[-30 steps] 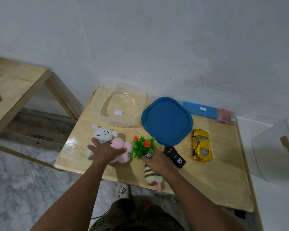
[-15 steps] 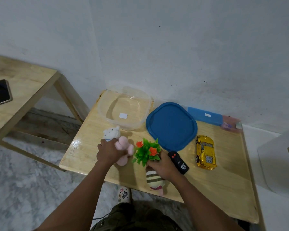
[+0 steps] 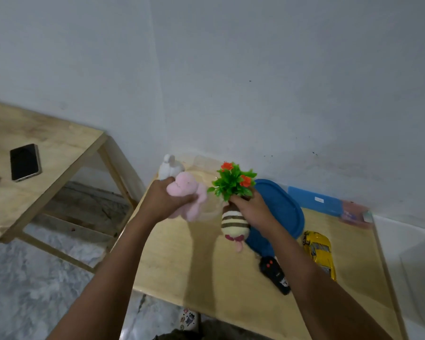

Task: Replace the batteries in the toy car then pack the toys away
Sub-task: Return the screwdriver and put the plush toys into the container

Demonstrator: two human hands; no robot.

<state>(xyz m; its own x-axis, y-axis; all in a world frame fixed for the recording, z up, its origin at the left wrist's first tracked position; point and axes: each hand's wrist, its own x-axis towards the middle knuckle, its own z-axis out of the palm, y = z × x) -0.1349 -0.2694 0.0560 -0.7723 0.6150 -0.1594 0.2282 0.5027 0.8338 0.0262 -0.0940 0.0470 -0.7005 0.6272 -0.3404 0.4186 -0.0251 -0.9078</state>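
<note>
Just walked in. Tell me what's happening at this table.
A person is packing toys away. The left hand holds a pink plush and a white plush; the right hand holds a fake plant and a striped plush, all lifted off the table. The yellow toy car and black remote lie on the table.

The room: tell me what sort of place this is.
Probably a plain room at home, not a workshop: bare white walls, a marbled floor, a low wooden table with soft toys, a toy car and a phone on a second table.
</note>
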